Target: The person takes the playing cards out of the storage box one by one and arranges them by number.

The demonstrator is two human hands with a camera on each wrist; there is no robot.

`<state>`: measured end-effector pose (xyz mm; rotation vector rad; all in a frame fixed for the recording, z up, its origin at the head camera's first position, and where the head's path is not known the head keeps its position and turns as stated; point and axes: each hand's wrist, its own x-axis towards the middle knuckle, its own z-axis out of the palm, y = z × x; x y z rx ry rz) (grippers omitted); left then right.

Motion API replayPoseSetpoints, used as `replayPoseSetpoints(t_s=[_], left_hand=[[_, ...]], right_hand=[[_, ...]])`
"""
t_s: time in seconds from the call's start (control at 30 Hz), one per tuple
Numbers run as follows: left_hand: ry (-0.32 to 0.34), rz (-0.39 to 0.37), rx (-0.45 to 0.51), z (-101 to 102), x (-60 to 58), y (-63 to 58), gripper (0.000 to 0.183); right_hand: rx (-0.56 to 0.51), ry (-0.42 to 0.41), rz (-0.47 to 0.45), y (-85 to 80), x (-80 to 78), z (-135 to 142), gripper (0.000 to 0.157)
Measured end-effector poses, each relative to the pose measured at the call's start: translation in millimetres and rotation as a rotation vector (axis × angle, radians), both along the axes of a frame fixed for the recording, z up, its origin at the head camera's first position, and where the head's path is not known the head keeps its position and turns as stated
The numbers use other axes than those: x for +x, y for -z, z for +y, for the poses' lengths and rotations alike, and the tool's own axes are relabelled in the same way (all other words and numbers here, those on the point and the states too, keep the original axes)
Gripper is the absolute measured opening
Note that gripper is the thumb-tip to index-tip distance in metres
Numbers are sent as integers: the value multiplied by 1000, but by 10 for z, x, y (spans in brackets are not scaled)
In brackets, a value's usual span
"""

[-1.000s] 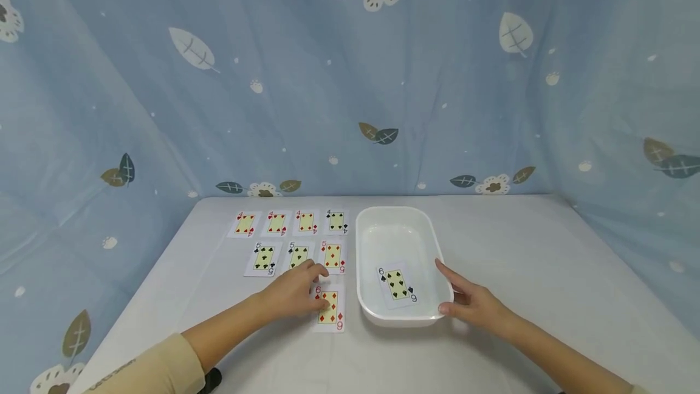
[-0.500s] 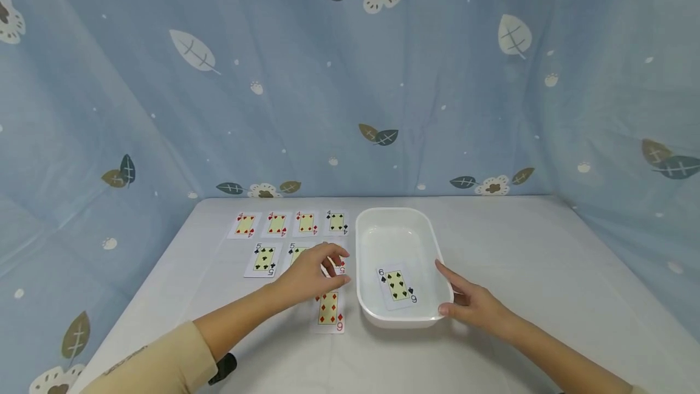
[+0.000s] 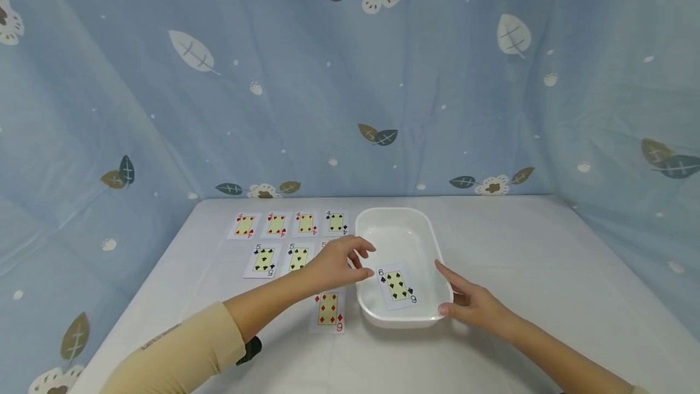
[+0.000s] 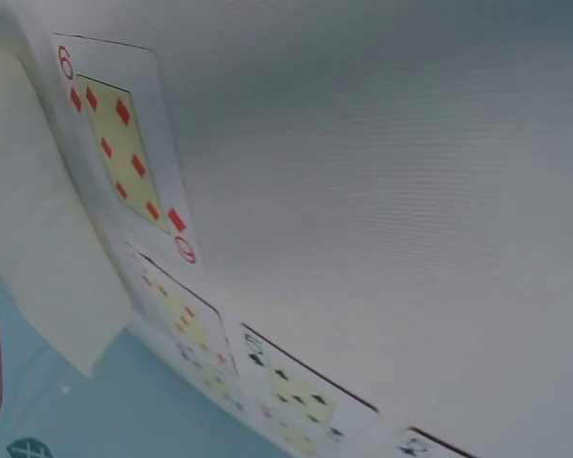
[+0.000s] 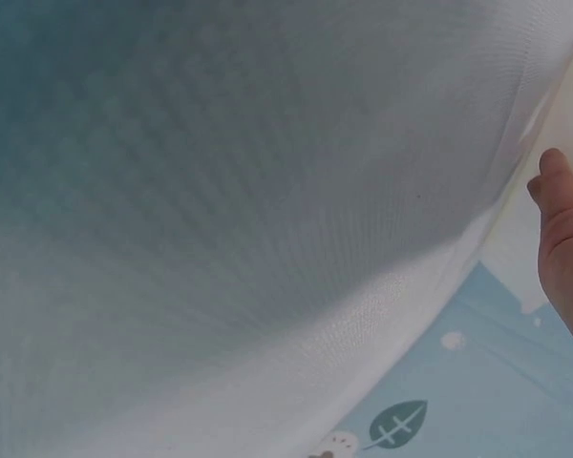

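Observation:
A white plastic tray (image 3: 394,233) stands on the table with a six of spades (image 3: 397,285) lying face up inside. My right hand (image 3: 476,306) grips its right wall near the front corner, thumb at the rim. My left hand (image 3: 341,263) hovers over the tray's left edge, fingers loosely bent and holding nothing. Below that hand lies the six of diamonds (image 3: 328,311), seen as well in the left wrist view. Behind it is a row of fives, among them the five of clubs (image 3: 264,260); the rightmost five is mostly hidden by my left hand.
A row of fours, including the four of spades (image 3: 336,222), lies at the back left of the white-covered table (image 3: 508,236). A blue patterned curtain (image 3: 273,78) hangs behind and at both sides. A small black object (image 3: 250,350) shows beside my left sleeve.
My left hand has moved right, from over the six of diamonds to the tray's left edge. The six of diamonds stays on the table. My right hand and the tray have not moved.

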<state>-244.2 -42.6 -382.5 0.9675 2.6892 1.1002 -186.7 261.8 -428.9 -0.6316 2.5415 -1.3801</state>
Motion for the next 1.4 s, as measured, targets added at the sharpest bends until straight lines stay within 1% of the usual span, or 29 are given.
replayPoseSetpoints(t_s=[0.17,0.3,0.5,0.63,0.73,0.8,0.87,0.97,1.03,1.1,1.2,1.3,1.4], left_hand=[[48,-5,-12,138,-53,22,40],[74,-46,-39,248,-104,53,45],[66,-71,-135,428,-210,96,60],[48,-91,-209,544,-274,142,69],[45,-70,-276,622,-304,167,71],[47,-44,-334,663,-314,183,74],[42,-13,-397,694,-321,205,78],[25,22,-498,720,-323,227,86],[15,44,-571,732,-327,235,88],[7,55,-635,743,-327,243,86],[-2,69,-710,752,-328,262,76],[-7,68,-722,755,-334,282,66],[-4,69,-711,753,-341,296,63]], right_hand=[[-17,-11,14,5,3,-4,77],[-9,-3,10,14,5,-11,77],[-21,-31,14,13,7,-10,76],[-17,-28,10,24,-1,-8,76],[-16,-17,6,31,-5,-4,75],[-20,-32,10,31,-5,0,76],[-30,-49,15,28,-9,3,76],[-33,-50,15,24,-16,1,76],[-39,-39,11,29,-22,0,76],[-49,-43,15,40,-28,1,75],[-57,-68,34,64,-38,0,75],[-49,-58,34,71,-36,-4,75],[-34,-30,21,61,-28,-10,75]])
